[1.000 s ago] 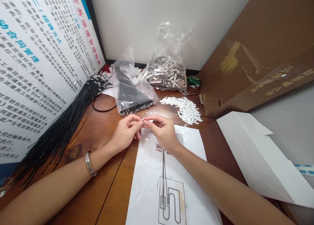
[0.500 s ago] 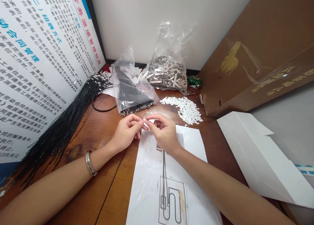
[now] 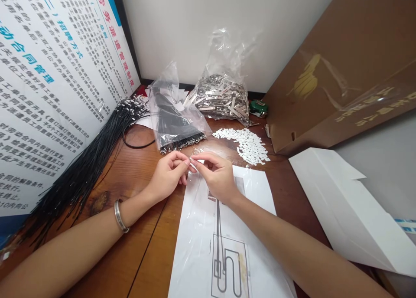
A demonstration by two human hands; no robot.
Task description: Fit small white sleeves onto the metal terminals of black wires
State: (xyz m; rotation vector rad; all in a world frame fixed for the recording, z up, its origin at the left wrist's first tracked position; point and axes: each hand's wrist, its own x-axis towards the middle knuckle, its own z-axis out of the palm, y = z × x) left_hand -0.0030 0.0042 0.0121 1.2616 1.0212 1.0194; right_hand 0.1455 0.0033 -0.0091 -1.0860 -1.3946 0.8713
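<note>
My left hand point(image 3: 167, 176) and my right hand point(image 3: 217, 174) meet fingertip to fingertip above the wooden table point(image 3: 136, 228). Both pinch a tiny white piece point(image 3: 192, 162) between thumb and forefinger. A silver bracelet point(image 3: 119, 216) circles my left wrist. Under my right hand lies a white sheet with a drawn outline point(image 3: 227, 246), covered by clear film. A heap of small white pieces point(image 3: 248, 144) lies just beyond my right hand.
A clear bag of black cords point(image 3: 172, 120) and a clear bag of metal clips point(image 3: 222, 99) stand at the back. Loose black cords point(image 3: 87, 168) fan along a printed board point(image 3: 48, 81) on the left. A brown carton point(image 3: 341, 72) and a white folded box point(image 3: 347, 211) sit right.
My hands stay together at the same spot; the fingers of my right hand shifted slightly around the small white piece.
</note>
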